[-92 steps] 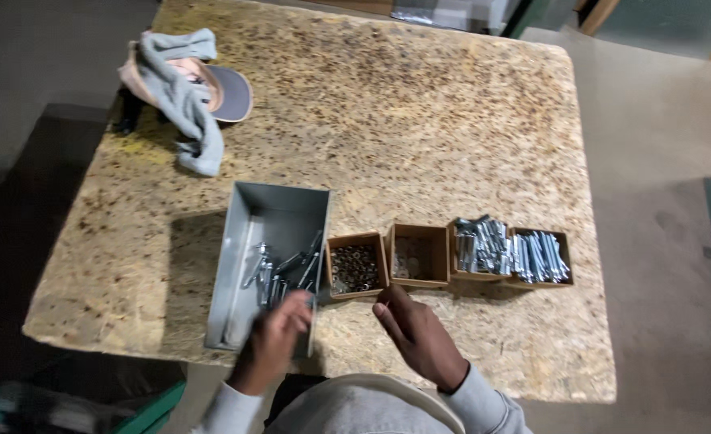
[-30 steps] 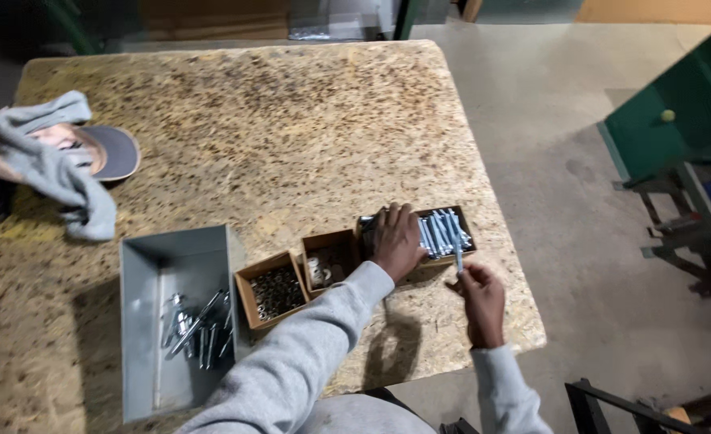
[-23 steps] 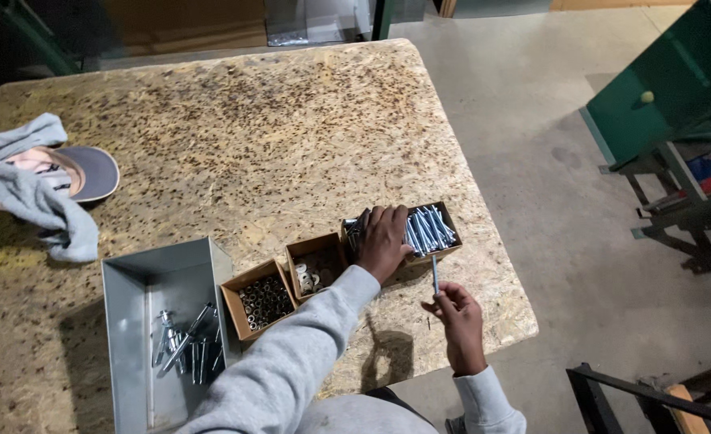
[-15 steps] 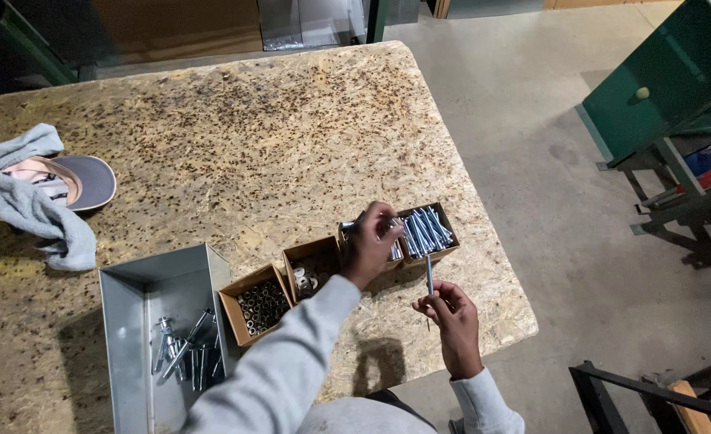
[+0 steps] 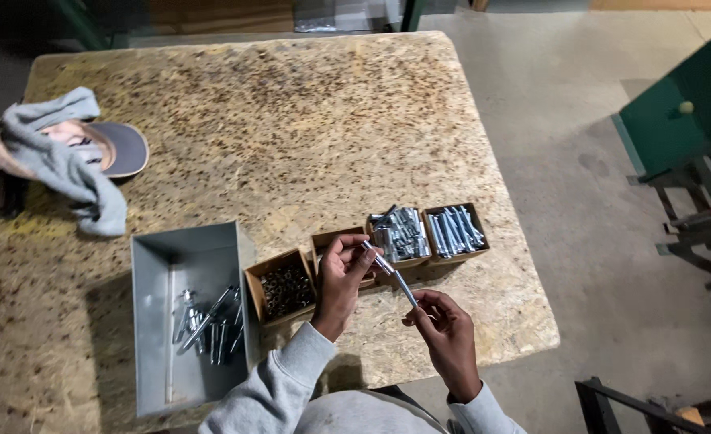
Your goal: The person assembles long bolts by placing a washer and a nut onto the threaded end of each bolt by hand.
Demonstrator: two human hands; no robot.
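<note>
A long silver bolt (image 5: 397, 279) is held between both hands above the table's near edge. My right hand (image 5: 445, 331) pinches its lower end. My left hand (image 5: 341, 277) has its fingertips on the bolt's upper end, over a small cardboard box (image 5: 327, 240). To the right stand two cardboard boxes (image 5: 434, 219) full of silver bolts. A box of small dark nuts (image 5: 285, 289) lies just left of my left hand.
A grey metal bin (image 5: 187, 313) with several assembled bolts sits at the near left. A grey cloth (image 5: 66, 165) lies over a cap (image 5: 122, 149) at the far left. The board table (image 5: 291, 128) ends at the right; a green cabinet (image 5: 677, 112) stands beyond.
My left hand has left the bolt boxes and come to the upper end of the bolt that my right hand lifted. The view has shifted right since the first frame.
</note>
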